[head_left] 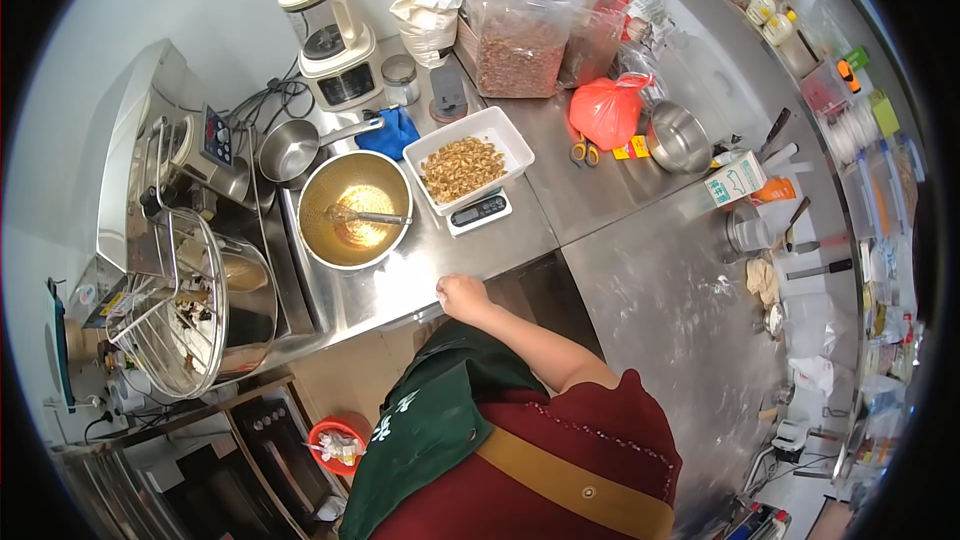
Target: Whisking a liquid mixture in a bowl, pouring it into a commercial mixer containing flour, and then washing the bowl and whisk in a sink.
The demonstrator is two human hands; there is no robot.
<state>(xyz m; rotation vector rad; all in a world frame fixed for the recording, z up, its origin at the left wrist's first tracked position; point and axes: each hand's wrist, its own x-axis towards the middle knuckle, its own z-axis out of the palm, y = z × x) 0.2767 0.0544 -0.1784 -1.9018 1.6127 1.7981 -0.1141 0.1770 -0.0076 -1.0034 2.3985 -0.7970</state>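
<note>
One hand [462, 295], which side unclear, fist-closed on the steel bench [400, 280] edge, holding nothing, nearest the brass bowl [355, 208] with its spoon [372, 217] and the nut tray [467, 159] on a scale [480, 211]; a careless nudge could likely tip either.

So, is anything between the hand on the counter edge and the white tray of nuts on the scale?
Nothing visible. The hand rests closed on the counter edge; bare steel runs from it up to the scale carrying the white tray. The gold bowl sits off to the left.
</note>
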